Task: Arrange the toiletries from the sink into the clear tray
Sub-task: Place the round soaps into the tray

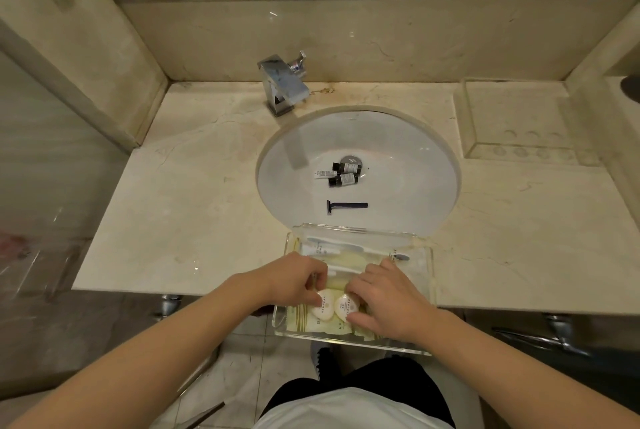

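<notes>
The sink (398, 137) lies far; the clear tray (420, 293) sits near me. My left hand (294, 278) pinches one round soap (323, 305), my right hand (384, 300) the other soap (346, 305), inside it. A razor (347, 206) and two small bottles (344, 174) lie in the sink.

No print here can be read.

- Two round white soaps (336, 305) in the clear tray (420, 293), at the near rim of the sink (429, 151): each carries a small dark mark and lettering, too small and blurred to make out.
- Two small dark bottles (343, 174) by the drain, middle of the sink: pale labels with lines of print, illegible.
- White tube (324, 173), just left of those bottles: dark print along its side, illegible.
- White sachets (346, 250) at the tray's far end, the end nearest the sink: faint lettering, one line near the right corner, unreadable.
- Yellowish packet (322, 324) under the soaps: stripes and tiny print, unreadable.
</notes>
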Tool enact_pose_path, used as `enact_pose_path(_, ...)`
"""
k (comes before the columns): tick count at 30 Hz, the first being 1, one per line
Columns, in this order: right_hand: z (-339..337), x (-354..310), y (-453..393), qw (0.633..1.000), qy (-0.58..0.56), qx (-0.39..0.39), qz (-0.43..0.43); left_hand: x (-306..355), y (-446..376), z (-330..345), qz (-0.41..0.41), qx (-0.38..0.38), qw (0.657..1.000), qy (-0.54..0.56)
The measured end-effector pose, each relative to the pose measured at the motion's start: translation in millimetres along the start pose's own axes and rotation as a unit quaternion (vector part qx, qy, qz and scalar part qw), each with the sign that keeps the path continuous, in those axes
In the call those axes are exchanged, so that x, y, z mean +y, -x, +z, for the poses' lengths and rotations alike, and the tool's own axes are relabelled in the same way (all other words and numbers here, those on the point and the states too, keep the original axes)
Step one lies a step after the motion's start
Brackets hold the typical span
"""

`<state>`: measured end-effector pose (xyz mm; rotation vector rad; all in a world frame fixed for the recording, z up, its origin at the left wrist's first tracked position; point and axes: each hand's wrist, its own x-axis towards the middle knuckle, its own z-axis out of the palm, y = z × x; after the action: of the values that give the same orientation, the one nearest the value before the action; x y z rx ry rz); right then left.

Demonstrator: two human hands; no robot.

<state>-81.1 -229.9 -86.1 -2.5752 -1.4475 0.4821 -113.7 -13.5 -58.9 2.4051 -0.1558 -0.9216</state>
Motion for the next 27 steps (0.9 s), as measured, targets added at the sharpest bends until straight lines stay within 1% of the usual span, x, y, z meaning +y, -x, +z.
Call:
enact_pose_path(4,-0.2,-8.8,2.6,1.000,-0.018,-0.006,-0.005,0.8,3.9,6.5,-0.001,-0.018,1.000,0.006)
enact_pose_path(15,-1.3,-17.8,-1.7,0.998,-0.016,-0.058,0.034,-2.1,7.8,18.1,-0.001,-0.026,1.000,-0.008)
enact_pose_path(22,-4.3,-16.7,-2.3,0.997,-0.040,-0.059,0.044,-1.4,5.6,18.5,0.005,-0.030,1.000,-0.005)
enact_pose_path(27,-1.6,-13.9,-0.4,0.996,-0.060,-0.041,0.044,-3.6,6.6,18.2,0.004,-0.027,1.000,0.010)
